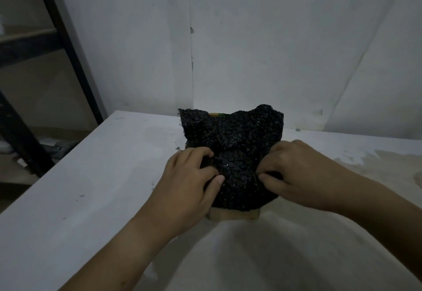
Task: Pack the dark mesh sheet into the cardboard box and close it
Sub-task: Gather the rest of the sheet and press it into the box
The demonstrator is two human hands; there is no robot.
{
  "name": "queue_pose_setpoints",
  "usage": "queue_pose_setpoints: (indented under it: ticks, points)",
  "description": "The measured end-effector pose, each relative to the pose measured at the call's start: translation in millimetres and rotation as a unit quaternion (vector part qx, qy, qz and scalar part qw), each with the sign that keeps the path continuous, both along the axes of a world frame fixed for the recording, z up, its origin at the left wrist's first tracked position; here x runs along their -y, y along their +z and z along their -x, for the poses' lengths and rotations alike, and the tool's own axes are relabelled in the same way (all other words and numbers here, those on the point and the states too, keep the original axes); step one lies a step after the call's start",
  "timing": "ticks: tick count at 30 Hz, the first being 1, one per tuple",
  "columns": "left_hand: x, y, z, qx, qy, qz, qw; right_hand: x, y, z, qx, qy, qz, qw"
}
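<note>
Presently the dark mesh sheet (230, 153) is pinched at 9 and 3 o'clock by the left hand (191, 176) and right hand (294, 172), bunched atop the mostly hidden cardboard box (233, 214) on the table (91, 176), presumably for stuffing inside.

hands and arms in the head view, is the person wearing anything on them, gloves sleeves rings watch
Nothing is worn that shows. The left hand and right hand are bare, with no gloves, and no rings can be made out in the dim light. Both forearms are bare up to the picture's edge, with no sleeve, watch or band in view. Fingernails look short and unpainted.
</note>
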State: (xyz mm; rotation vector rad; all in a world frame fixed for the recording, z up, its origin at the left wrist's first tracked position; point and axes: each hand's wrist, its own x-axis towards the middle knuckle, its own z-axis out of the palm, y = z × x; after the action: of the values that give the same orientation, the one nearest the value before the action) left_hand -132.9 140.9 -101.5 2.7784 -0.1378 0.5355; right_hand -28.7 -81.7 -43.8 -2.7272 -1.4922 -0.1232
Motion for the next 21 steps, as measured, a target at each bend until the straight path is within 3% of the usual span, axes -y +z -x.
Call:
queue_pose_setpoints:
  ticks: [5, 8, 10, 12, 14, 17, 21]
  points:
    - [2, 7, 0, -0.026, -0.009, -0.016, 1.000, -1, -8, 9, 0.018, -0.010, 0.099, 0.995]
    - [1, 8, 0, -0.038, -0.010, -0.007, 0.999, -4, -11, 6, 0.025, -0.010, 0.107, 0.994]
    - [1, 8, 1, -0.045, -0.003, -0.021, 0.999, -1, -7, 3, -0.039, 0.013, 0.055, 0.998]
    - [3, 9, -1, -0.056, 0.008, -0.051, 0.997, 6, -1, -4, -0.124, 0.005, -0.085, 0.989]
    - [6, 9, -4, -0.062, 0.012, -0.053, 0.997, 12, -1, -14, -0.098, -0.062, -0.197, 0.974]
    - [10, 12, -6, -0.058, 0.014, -0.041, 0.997, 15, -13, -23, -0.061, -0.168, -0.176, 0.968]
    - [9, 10, -4, -0.061, 0.011, -0.035, 0.998, 1, -22, -16, -0.033, -0.093, -0.181, 0.978]
